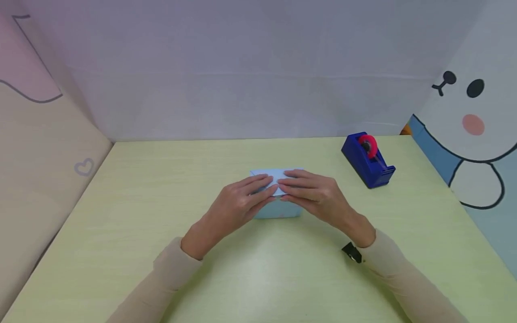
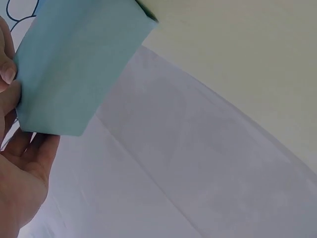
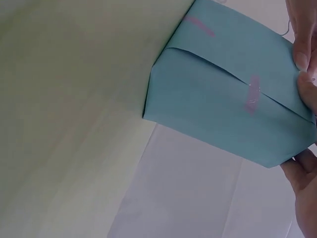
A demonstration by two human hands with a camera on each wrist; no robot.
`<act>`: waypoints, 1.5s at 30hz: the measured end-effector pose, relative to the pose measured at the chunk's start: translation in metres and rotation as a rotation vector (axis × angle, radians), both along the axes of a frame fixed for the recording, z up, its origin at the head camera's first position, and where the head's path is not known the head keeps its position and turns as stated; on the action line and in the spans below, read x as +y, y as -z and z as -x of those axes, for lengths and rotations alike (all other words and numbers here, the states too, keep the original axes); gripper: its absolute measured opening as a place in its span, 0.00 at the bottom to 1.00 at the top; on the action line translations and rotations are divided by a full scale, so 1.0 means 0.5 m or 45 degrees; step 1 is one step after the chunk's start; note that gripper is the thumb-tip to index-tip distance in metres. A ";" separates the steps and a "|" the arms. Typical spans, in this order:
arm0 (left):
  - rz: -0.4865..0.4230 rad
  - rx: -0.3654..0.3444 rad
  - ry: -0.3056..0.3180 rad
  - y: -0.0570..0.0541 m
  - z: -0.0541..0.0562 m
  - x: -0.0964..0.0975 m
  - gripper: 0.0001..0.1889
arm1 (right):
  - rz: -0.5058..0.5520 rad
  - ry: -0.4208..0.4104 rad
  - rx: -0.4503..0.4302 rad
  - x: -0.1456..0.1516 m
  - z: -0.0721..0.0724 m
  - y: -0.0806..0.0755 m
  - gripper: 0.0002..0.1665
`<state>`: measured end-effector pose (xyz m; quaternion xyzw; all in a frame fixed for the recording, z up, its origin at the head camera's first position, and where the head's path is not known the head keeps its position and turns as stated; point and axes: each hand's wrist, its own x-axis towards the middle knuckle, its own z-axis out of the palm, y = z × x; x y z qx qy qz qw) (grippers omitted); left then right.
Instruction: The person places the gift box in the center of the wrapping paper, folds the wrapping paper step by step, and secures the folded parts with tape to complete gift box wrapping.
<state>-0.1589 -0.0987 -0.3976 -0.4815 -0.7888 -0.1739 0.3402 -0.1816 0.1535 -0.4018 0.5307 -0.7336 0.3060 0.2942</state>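
Observation:
A box wrapped in light blue paper [image 1: 278, 208] stands at the middle of the table, below both hands. My left hand [image 1: 242, 197] and right hand [image 1: 317, 195] meet over its top, fingers bent across the upper face and thumbs at the near edge. Their fingertips come close together at the centre and cover part of the top. In the right wrist view, the box's paper [image 3: 223, 94] has an overlapping seam, with a strip of pink tape [image 3: 253, 94] across it and another further along. The left wrist view shows a plain side of the box [image 2: 84, 69].
A blue tape dispenser [image 1: 367, 163] with a pinkish-red roll stands at the table's back right. Beside the right sleeve is a small black piece [image 1: 352, 252]. Behind the table [image 1: 161, 179] hangs a pale cloth [image 1: 258, 89]; printed panels flank it on both sides.

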 end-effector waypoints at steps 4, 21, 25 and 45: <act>-0.052 -0.054 0.012 0.005 -0.001 0.001 0.20 | 0.038 -0.037 -0.032 0.003 0.002 0.004 0.20; -0.058 -0.050 -0.001 0.002 0.002 0.004 0.21 | 0.074 -0.151 -0.202 0.024 0.001 0.008 0.16; -0.049 -0.066 -0.006 0.002 0.000 0.004 0.21 | -0.010 -0.114 -0.231 0.034 -0.005 0.012 0.18; -0.069 -0.146 0.001 0.006 -0.005 0.002 0.21 | 0.034 0.027 -0.423 0.078 -0.003 -0.031 0.24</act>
